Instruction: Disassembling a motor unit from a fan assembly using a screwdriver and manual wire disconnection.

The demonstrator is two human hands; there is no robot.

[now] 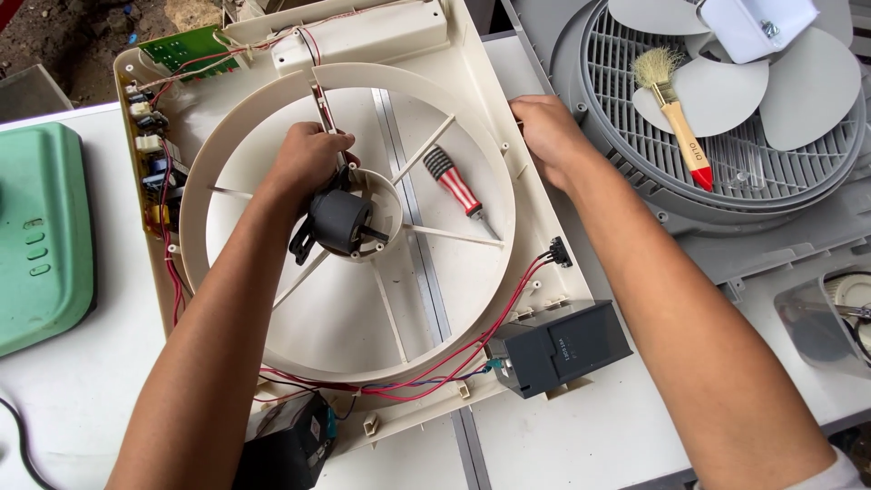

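Two hands: both on the job.
Left hand point(304, 159): gripping the motor point(340, 220) at the hub.
Right hand point(544, 132): clamped on the housing point(522, 227) edge.
Tip: steady the frame, mind the red wires point(472, 345).
Screwdriver point(458, 189): idle on the bench, beside the hub.

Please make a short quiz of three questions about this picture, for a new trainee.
1. True or false: the left hand is at the dark motor in the middle of the cream fan housing.
2. Where does the red-and-white screwdriver lie? A) on the green lid B) inside the housing ring C) on the grey grille
3. What tool lies on the grey fan grille?

Key:
1. True.
2. B.
3. A small brush with a wooden handle and a red tip.
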